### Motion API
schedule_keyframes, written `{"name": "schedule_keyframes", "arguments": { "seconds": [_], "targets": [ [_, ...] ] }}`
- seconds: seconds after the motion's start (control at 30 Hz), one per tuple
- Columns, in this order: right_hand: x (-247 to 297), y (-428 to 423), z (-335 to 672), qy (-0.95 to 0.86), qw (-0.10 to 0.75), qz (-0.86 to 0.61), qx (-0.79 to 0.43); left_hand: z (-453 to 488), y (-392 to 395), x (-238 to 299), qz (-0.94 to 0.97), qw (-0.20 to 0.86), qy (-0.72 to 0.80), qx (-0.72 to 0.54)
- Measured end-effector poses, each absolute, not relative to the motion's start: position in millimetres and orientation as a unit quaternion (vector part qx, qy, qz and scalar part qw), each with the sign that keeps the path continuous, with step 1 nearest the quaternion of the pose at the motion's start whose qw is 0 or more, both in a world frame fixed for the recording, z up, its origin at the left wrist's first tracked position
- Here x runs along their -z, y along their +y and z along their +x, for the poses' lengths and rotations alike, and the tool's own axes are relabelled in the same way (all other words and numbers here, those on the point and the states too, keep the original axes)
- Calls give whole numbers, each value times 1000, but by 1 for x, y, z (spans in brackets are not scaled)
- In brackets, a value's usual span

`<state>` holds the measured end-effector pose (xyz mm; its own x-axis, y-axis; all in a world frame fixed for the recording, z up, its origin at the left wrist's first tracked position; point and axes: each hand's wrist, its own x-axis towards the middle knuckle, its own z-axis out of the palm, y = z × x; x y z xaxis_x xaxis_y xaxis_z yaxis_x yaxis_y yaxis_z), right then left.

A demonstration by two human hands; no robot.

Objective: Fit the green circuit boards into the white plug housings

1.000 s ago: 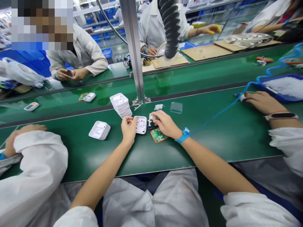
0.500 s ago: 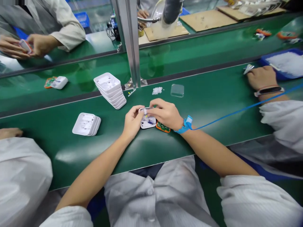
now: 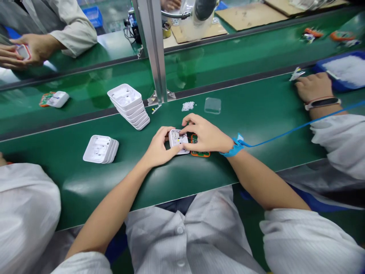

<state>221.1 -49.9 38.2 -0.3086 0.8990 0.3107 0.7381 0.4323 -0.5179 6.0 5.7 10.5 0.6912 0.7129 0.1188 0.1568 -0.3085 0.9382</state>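
Observation:
A small white plastic casing (image 3: pixel 182 141) lies open side up between my hands, with wires and small parts inside it. My left hand (image 3: pixel 160 149) grips its left side, thumb along the near edge. Thumb and fingers of my right hand (image 3: pixel 205 134) pinch its right side, and a blue wrist strap circles that wrist. Partly under my right hand, a green circuit board (image 3: pixel 200 153) with an orange edge rests beside the casing. My fingers hide some of the casing's inside.
Stacked white casings (image 3: pixel 128 108) stand at the back left, and a shorter stack (image 3: pixel 98 149) nearer. Small white pieces (image 3: pixel 188 106) and a clear lid (image 3: pixel 212 105) lie beyond my hands. A metal post (image 3: pixel 155 49) rises behind. A neighbour's hand (image 3: pixel 315 89) rests at right by a blue tray (image 3: pixel 322 67).
My right hand's fingers have moved from over the casing's upper part to its right side, thumb now on the near edge. More of the circuit board shows. The whole view has shifted slightly.

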Motion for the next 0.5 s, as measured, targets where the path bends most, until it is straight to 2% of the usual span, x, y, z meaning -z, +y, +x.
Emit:
{"name": "schedule_keyframes", "arguments": {
  "seconds": [0.1, 0.27, 0.5],
  "targets": [
    [-41, -56, 214, -787, 276, -538, -122, 0, 5, -22, 822, 454, 264, -221],
    [-42, -63, 194, -780, 251, -560, -123, 2, 0, -25, 870, 273, 325, -250],
    [-28, -64, 179, -764, 297, -568, -76, 4, 0, -21, 875, 239, 340, -249]
  ]
}}
